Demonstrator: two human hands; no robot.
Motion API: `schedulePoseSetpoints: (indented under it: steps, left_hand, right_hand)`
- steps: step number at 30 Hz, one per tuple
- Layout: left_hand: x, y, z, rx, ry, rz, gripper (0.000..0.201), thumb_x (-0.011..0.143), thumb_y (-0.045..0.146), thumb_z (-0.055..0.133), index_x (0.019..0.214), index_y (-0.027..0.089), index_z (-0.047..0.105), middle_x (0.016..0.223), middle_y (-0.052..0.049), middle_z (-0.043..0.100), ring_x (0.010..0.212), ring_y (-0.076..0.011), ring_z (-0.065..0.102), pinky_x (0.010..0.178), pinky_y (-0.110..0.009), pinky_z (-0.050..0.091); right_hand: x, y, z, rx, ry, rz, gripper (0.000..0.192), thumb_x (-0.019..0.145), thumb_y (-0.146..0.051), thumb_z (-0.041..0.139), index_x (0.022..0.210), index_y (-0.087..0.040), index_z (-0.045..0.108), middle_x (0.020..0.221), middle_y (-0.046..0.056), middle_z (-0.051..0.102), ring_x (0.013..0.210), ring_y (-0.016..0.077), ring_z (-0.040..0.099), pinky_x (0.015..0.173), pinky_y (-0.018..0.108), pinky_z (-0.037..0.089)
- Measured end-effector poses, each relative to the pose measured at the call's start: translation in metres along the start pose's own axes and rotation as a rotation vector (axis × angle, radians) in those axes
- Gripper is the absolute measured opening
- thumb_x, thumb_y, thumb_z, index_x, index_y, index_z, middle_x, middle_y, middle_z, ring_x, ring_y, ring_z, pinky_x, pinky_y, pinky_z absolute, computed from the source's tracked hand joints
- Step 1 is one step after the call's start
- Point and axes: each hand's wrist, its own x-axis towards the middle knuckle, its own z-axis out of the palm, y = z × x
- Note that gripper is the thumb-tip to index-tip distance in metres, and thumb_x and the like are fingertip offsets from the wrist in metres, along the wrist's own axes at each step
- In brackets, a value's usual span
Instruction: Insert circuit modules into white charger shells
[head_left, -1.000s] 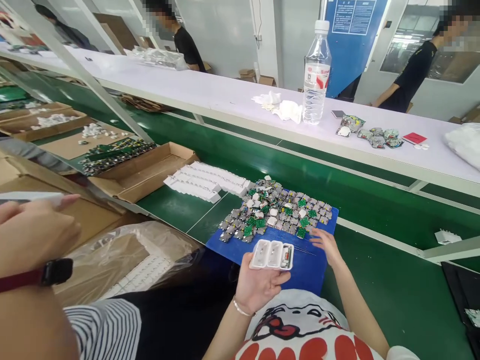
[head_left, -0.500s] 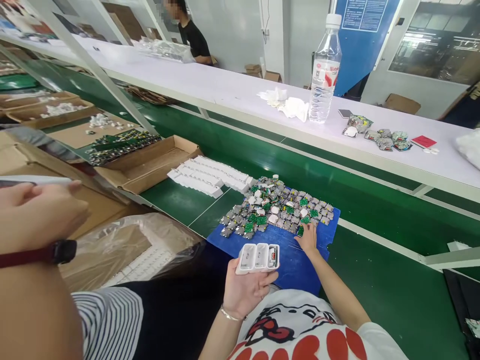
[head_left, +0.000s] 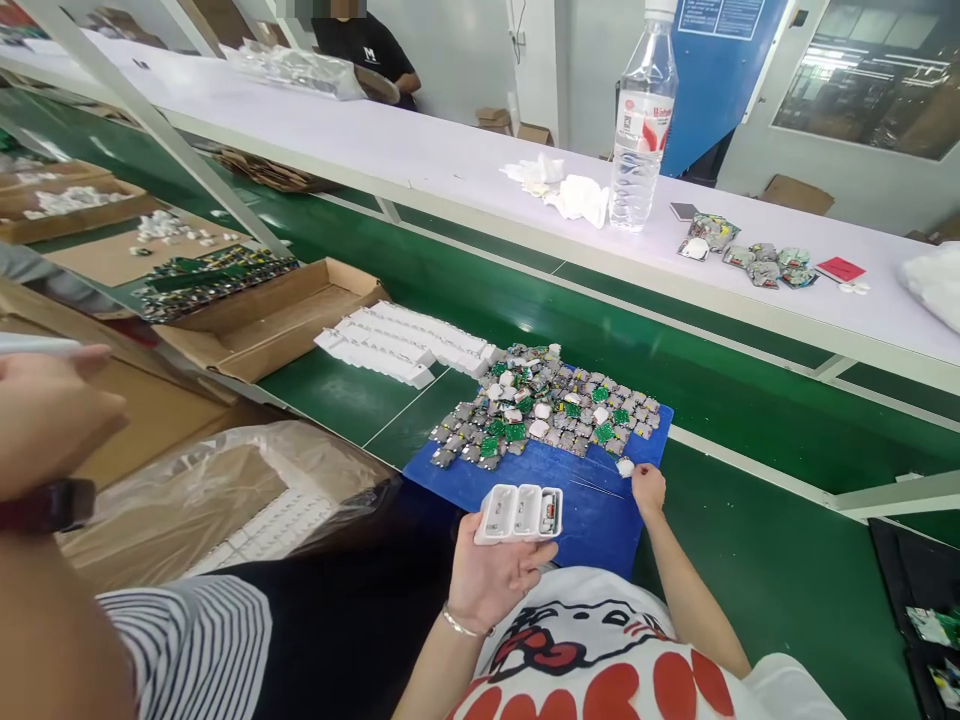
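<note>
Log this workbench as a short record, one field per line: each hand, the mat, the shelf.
Left hand: holds white three-compartment case, a component in its rightmost compartment
Right hand: pinches small white-faced piece
Blue mat: circuit boards heaped toward far side
Left of mat: rows of white housings
Shelf: bottle, crumpled tissue, red card

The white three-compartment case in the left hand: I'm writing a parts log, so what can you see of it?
The white case, plastic by its look, has three rounded compartments in a row, open towards the camera. The one at the picture's right holds a component with a red part; the other two show small metallic-looking bits, too small to identify. It sits slightly tilted on the left hand, which supports it from below, above the blue mat's near side.
</note>
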Motion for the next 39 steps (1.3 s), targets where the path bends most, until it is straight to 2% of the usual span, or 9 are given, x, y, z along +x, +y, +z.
schedulePoseSetpoints:
  steps: [6,10,13,17,20,25,29,33,39]
  left_hand:
    - [0.005,-0.004,0.005,-0.007,-0.019,-0.049,0.033,0.067,0.043,0.057,0.089,0.018,0.061,0.072,-0.004,0.052,0.052,-0.0094,0.034,0.037,-0.014,0.018]
    - [0.003,-0.006,0.007,-0.006,-0.029,-0.049,0.032,0.065,0.041,0.059,0.087,0.018,0.062,0.072,-0.004,0.054,0.051,-0.0097,0.035,0.037,-0.014,0.017]
    - [0.001,-0.007,0.006,0.001,-0.024,-0.027,0.031,0.064,0.040,0.061,0.087,0.019,0.062,0.075,-0.005,0.056,0.051,-0.0096,0.035,0.037,-0.014,0.017]
    - [0.002,-0.009,0.004,-0.006,-0.010,-0.037,0.032,0.063,0.040,0.062,0.088,0.021,0.063,0.077,-0.004,0.057,0.051,-0.0099,0.035,0.037,-0.014,0.018]
    - [0.006,-0.013,0.004,-0.001,-0.021,-0.070,0.032,0.064,0.040,0.061,0.088,0.020,0.063,0.077,-0.004,0.057,0.051,-0.0098,0.035,0.037,-0.014,0.018]
    - [0.012,-0.018,0.004,-0.002,-0.063,-0.111,0.033,0.068,0.042,0.057,0.091,0.019,0.061,0.077,-0.005,0.055,0.053,-0.0098,0.036,0.037,-0.014,0.019]
    - [0.015,-0.020,0.002,-0.012,-0.085,-0.122,0.033,0.070,0.043,0.055,0.092,0.019,0.060,0.077,-0.005,0.054,0.054,-0.0101,0.036,0.038,-0.015,0.019]
    - [0.019,-0.021,0.003,-0.009,-0.071,-0.143,0.032,0.070,0.042,0.056,0.091,0.018,0.060,0.077,-0.005,0.054,0.054,-0.0099,0.033,0.038,-0.015,0.019]
    - [0.021,-0.021,0.008,-0.014,-0.136,-0.130,0.038,0.066,0.045,0.058,0.092,0.017,0.061,0.082,-0.006,0.057,0.053,-0.0097,0.033,0.038,-0.015,0.017]
  right_hand:
    - [-0.001,-0.019,-0.007,-0.180,-0.007,-0.088,0.058,0.071,-0.051,0.065,0.116,-0.016,0.057,0.121,0.017,0.053,0.112,0.0309,0.050,0.085,0.041,0.045]
    - [0.004,-0.019,-0.021,-0.212,-0.096,-0.289,0.030,0.069,-0.021,0.066,0.099,-0.019,0.067,0.111,0.009,0.059,0.113,0.0256,0.049,0.092,0.034,0.041]
    - [0.008,-0.004,-0.038,-0.192,-0.120,-0.382,0.035,0.068,-0.011,0.061,0.100,-0.024,0.068,0.119,0.004,0.057,0.119,0.0213,0.044,0.099,0.028,0.035]
    - [0.003,0.014,-0.038,-0.167,0.012,-0.227,0.053,0.076,-0.036,0.058,0.126,-0.016,0.053,0.127,0.015,0.048,0.121,0.0315,0.040,0.099,0.041,0.034]
    - [-0.003,0.017,-0.021,-0.142,0.116,-0.076,0.072,0.072,-0.055,0.057,0.126,-0.008,0.051,0.120,0.022,0.048,0.116,0.0390,0.041,0.093,0.049,0.036]
    - [-0.005,0.025,-0.007,-0.031,0.172,-0.037,0.055,0.076,-0.038,0.055,0.124,-0.012,0.052,0.121,0.018,0.048,0.112,0.0321,0.048,0.091,0.040,0.041]
    - [-0.003,0.036,-0.015,0.102,0.169,-0.059,0.053,0.074,-0.023,0.052,0.126,-0.013,0.051,0.123,0.014,0.051,0.108,0.0248,0.053,0.094,0.032,0.042]
    - [-0.004,0.035,-0.028,0.237,0.181,-0.065,0.048,0.069,-0.026,0.059,0.114,-0.009,0.060,0.116,0.016,0.058,0.108,0.0277,0.054,0.098,0.036,0.041]
    - [-0.043,-0.005,-0.059,0.520,0.171,-0.103,0.066,0.070,-0.043,0.061,0.120,-0.002,0.053,0.103,0.019,0.065,0.088,0.0253,0.063,0.083,0.039,0.051]
